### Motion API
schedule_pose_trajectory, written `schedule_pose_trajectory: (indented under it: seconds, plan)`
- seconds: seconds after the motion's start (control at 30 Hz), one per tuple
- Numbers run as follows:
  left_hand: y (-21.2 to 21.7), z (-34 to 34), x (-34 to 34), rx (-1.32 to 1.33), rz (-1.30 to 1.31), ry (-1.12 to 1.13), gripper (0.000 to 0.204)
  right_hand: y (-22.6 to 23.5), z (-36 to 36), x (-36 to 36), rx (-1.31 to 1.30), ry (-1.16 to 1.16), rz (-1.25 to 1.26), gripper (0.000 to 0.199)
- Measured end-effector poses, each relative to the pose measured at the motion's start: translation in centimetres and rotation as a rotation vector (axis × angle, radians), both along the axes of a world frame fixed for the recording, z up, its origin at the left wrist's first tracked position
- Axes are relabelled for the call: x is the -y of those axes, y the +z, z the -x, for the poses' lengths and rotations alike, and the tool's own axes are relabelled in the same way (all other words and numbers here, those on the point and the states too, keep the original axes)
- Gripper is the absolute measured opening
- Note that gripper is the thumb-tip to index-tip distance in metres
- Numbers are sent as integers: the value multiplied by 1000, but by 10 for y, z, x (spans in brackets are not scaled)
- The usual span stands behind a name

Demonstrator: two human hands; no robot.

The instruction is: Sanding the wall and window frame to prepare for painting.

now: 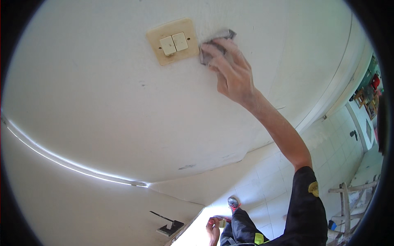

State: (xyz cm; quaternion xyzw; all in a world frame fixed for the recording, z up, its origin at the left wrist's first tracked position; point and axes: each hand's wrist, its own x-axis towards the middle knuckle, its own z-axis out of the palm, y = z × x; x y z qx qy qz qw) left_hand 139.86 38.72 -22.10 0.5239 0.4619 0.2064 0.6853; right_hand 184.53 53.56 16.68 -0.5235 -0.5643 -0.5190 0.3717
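Note:
My right hand (234, 76) reaches up to the white wall (143, 115) and presses a folded dark grey sheet of sandpaper (205, 57) against it. Its fingers are bent over the sheet and slightly blurred. Just left of the sheet is a yellowed light switch plate (174, 41) with two cream rockers. Low in the picture, close to my legs, my left hand (213, 231) is closed around a small pale yellow thing (223, 223), too small to identify. A bit of red shows at its fingers.
A black handle (170, 228) juts out at the lower left. A bright gap (82, 170) runs along the left edge of the wall. A wooden ladder (347, 205) stands at the lower right on the tiled floor (262, 197). Household things (371, 92) are visible through an opening at far right.

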Motion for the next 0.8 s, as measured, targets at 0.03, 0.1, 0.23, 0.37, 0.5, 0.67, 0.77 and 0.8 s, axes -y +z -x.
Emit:
schedule_pose_trajectory:
  seconds: [0.03,0.1,0.23,0.37,0.5,0.67,0.77,0.8]
  plan:
    - [-2,-1,0,0,2,4,13,-3,5,-2,0,4,2,30]
    - [-5,-4,-1,6,-23,-33,14,-18,20,-6,-177,109,25,25]
    - [2,-10,0,8,-33,13,15,-33,8,3,56,101,201,27]
    - [0,-12,0,-128,-116,-72,16,-38,40,-23,-194,-18,-151,30]
    - [-23,-9,15,197,31,85,18,-57,88,-67,-357,134,-131,31]
    - [-5,-11,17,312,117,186,16,-69,108,-89,-496,58,-272,27]
    - [-3,3,10,116,-174,144,18,-68,140,-116,-461,216,-106,42]
    - [-17,16,10,128,-125,112,19,-60,140,-122,-421,225,-198,43]
